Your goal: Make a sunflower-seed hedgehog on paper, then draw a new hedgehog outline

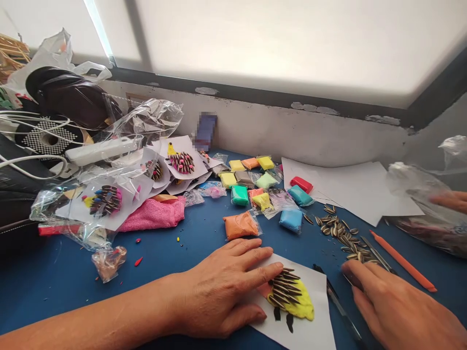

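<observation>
My left hand (222,287) lies with its fingers spread over the left part of a white sheet of paper (314,335), steadying nothing in a grip. On that sheet sits a yellow clay shape (301,304) with striped sunflower seeds (286,287) stuck into it in rows and two small black feet below. The index fingertip touches the clay shape's left edge. My right hand (397,306) is just right of the sheet, below a loose heap of sunflower seeds (343,233). Its thumb and finger are pinched on what looks like one seed (350,279), partly hidden.
Packets of coloured clay (241,224) lie behind the sheet. A pen (341,306) and an orange marker (403,260) flank my right hand. Blank paper (328,180) is at the back right. Finished seed pictures (182,158) and a pink cloth (156,214) lie left. Another hand (452,199) shows beside a plastic bag.
</observation>
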Demonstrator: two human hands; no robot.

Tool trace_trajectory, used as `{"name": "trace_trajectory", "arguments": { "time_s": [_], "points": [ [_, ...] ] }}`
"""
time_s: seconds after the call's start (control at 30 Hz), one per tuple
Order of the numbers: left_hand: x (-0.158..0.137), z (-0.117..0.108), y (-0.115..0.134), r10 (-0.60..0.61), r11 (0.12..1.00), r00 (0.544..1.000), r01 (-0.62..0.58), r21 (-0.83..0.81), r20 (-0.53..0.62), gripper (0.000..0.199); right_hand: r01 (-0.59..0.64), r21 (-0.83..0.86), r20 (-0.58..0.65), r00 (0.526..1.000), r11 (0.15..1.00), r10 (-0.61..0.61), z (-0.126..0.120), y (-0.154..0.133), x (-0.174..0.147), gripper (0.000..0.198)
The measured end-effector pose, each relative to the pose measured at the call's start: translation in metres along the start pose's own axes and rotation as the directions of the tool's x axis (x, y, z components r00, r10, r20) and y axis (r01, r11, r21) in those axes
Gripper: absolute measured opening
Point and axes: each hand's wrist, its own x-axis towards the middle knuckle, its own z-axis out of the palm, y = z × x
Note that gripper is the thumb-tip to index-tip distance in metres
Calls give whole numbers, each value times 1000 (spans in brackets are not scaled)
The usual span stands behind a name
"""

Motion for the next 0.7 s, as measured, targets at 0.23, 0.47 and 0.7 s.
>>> {"name": "trace_trajectory", "arguments": {
  "time_s": [0.23, 0.47, 0.7],
  "points": [
    [1, -2, 2, -12, 999, 999, 10, 38, 46, 70, 3, -21, -75, 997, 1000, -5, -9, -10, 10, 30],
    [2, -1, 1, -1, 999, 1000, -1, 46, 30, 70, -142, 124, -61, 987, 982, 151, -19, -24, 24, 32],
    [1, -3, 2, 9, 999, 1000, -10, 44, 20, 69, -395, 144, 182, 912, 908, 368, -22, 25, 24, 28]
  ]
}}
